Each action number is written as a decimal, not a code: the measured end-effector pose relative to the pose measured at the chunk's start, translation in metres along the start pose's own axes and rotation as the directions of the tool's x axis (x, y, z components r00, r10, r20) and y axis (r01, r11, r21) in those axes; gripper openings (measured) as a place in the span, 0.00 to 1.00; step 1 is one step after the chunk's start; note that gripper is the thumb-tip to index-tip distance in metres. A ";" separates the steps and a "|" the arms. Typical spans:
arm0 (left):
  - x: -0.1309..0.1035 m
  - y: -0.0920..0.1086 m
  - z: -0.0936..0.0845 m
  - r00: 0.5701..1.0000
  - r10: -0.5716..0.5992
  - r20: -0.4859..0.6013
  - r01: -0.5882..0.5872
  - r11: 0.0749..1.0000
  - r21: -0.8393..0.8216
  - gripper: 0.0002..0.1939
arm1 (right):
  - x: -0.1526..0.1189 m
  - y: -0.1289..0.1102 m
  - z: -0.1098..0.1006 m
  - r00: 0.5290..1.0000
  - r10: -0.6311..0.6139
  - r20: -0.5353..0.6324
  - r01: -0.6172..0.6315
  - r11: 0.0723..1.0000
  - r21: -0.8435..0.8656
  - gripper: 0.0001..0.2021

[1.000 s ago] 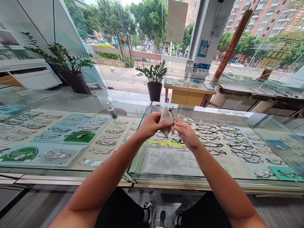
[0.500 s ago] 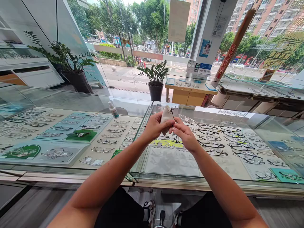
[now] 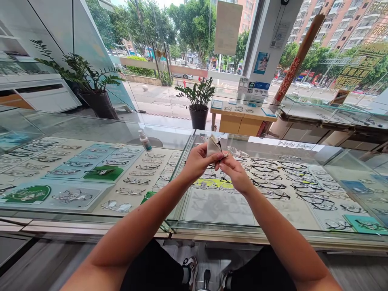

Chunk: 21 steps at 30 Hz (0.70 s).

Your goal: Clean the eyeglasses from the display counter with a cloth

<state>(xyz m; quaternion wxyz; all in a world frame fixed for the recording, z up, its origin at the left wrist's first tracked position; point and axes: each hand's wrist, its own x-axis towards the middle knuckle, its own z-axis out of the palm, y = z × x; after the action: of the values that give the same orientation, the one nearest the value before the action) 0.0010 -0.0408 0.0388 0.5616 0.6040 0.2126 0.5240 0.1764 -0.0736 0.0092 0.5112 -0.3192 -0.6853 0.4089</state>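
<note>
My left hand (image 3: pixel 197 161) is closed around a pale cloth (image 3: pixel 213 147), its thumb pressed toward the right. Against the cloth is a pair of dark-framed eyeglasses (image 3: pixel 220 144), mostly covered by the cloth and my fingers. My right hand (image 3: pixel 233 170) meets the left one and pinches the eyeglasses at their right side; a dark part of the frame shows below the fingers. Both hands are held above the glass display counter (image 3: pixel 218 232), over rows of spectacles.
A white spray bottle (image 3: pixel 144 140) stands on the counter to the left. Under the glass lie many eyeglasses (image 3: pixel 139 180) and a green display card (image 3: pixel 103 173). Beyond the counter are a potted plant (image 3: pixel 198 101) and a wooden table (image 3: pixel 239 126). A shoe (image 3: pixel 190 268) shows below.
The cloth and the fingers have shifted slightly; cloth now shows at the right fingertips. My hands stay in nearly the same place, still holding the eyeglasses.
</note>
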 end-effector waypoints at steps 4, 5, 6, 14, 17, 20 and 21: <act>-0.001 0.000 0.001 1.000 0.005 0.001 -0.005 1.000 -0.008 0.23 | 0.000 -0.002 0.000 1.000 -0.001 0.002 0.001 1.000 -0.006 0.21; -0.001 0.000 0.001 1.000 0.009 -0.004 -0.009 1.000 -0.012 0.23 | 0.000 -0.003 0.000 1.000 0.003 0.002 -0.003 1.000 -0.011 0.21; -0.001 0.000 0.002 1.000 0.013 -0.010 -0.013 1.000 -0.016 0.24 | 0.000 -0.003 0.000 1.000 0.005 0.001 -0.005 1.000 -0.016 0.22; -0.001 -0.001 0.004 0.998 0.019 -0.067 -0.023 0.998 -0.062 0.27 | -0.002 -0.005 0.002 1.000 -0.023 0.009 0.024 0.998 -0.060 0.23; -0.002 0.000 0.004 0.996 0.009 -0.091 -0.015 0.998 -0.065 0.29 | -0.002 -0.006 0.005 1.000 -0.021 0.013 0.022 0.997 -0.069 0.23; -0.003 0.000 0.003 0.996 0.015 -0.092 -0.019 0.999 -0.039 0.30 | -0.002 -0.008 0.006 0.999 -0.021 0.030 0.023 0.998 -0.064 0.23; -0.002 0.000 0.002 0.997 0.014 -0.080 -0.017 0.999 -0.031 0.30 | -0.002 -0.008 0.006 0.999 -0.022 0.038 0.025 0.998 -0.062 0.23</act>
<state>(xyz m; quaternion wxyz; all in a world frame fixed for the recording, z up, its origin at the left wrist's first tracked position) 0.0019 -0.0436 0.0383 0.5580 0.5752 0.2218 0.5555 0.1709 -0.0806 0.0148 0.4928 -0.3193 -0.7109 0.3872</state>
